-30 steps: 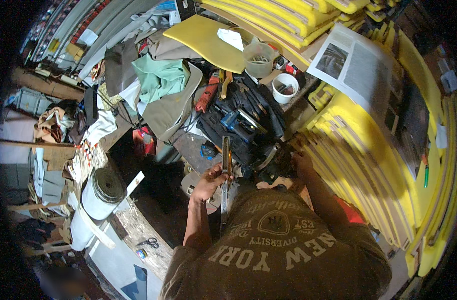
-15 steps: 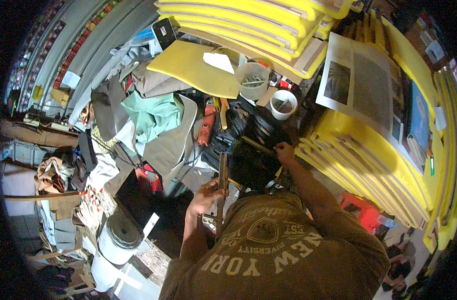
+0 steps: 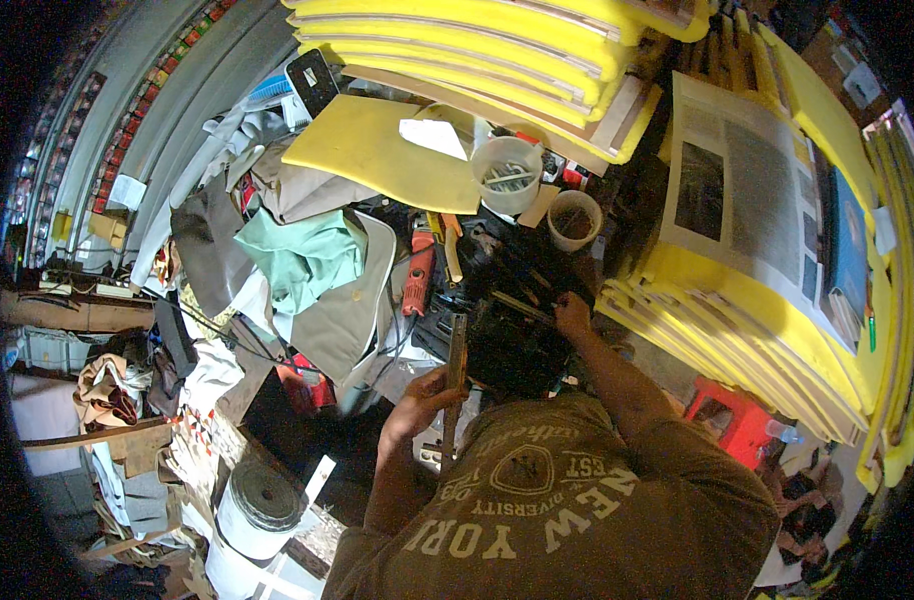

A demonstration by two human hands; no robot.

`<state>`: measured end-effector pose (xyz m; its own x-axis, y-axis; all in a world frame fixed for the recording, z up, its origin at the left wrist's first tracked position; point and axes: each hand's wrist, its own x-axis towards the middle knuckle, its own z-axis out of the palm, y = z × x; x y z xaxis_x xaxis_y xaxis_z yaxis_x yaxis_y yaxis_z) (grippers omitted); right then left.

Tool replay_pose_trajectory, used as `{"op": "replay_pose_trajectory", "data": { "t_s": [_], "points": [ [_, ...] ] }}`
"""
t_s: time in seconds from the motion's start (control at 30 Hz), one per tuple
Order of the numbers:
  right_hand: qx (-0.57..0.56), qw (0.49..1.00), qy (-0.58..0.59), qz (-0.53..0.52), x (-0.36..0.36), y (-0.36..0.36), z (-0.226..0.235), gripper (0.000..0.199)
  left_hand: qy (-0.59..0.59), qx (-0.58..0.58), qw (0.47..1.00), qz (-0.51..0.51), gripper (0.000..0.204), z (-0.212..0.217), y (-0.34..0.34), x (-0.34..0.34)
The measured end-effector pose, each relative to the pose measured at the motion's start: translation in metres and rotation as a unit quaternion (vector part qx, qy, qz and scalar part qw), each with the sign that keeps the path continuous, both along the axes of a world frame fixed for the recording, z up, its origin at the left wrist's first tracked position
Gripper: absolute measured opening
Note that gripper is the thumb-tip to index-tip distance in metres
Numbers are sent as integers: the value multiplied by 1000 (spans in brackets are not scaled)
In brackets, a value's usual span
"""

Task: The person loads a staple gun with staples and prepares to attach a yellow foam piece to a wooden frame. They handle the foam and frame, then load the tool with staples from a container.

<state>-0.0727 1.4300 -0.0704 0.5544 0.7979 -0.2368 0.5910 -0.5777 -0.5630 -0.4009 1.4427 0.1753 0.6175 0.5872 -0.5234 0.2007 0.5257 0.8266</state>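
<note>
My left hand [image 3: 417, 400] is shut on a long narrow wooden strip [image 3: 456, 352] that stands nearly upright in front of my chest. My right hand [image 3: 573, 314] reaches forward into a dark heap of tools [image 3: 507, 340] on the cluttered bench. Its fingers pinch the end of a thin pale rod [image 3: 522, 305] lying across the heap. The two hands are about a forearm's length apart, with the dark heap between them.
Stacks of yellow foam sheets [image 3: 497, 40] fill the back and right, with a newspaper [image 3: 747, 200] on them. Two plastic cups [image 3: 507, 172] stand behind the heap. An orange power tool [image 3: 417, 275], green cloth [image 3: 297, 255], white roll [image 3: 257, 505] and red stool [image 3: 732, 420] lie around.
The view has swung and closed in on the bench. My right hand has reached farther up into the tool heap. The left hand still holds the strip upright.
</note>
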Motion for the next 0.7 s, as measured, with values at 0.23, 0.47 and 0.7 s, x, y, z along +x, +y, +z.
{"op": "replay_pose_trajectory", "data": {
  "t_s": [0.23,0.47,0.7],
  "points": [
    [-30,997,57,-44,4,-1,13,24,20,-22,999,-37,25,-18,5,7],
    [48,998,-2,-40,-1,5,37,29,68,-8,994,-80,31,-20,13,9],
    [260,959,87,67,2,130,143,54,32,-14,998,-51,35,-21,13,-3]
  ]
}}
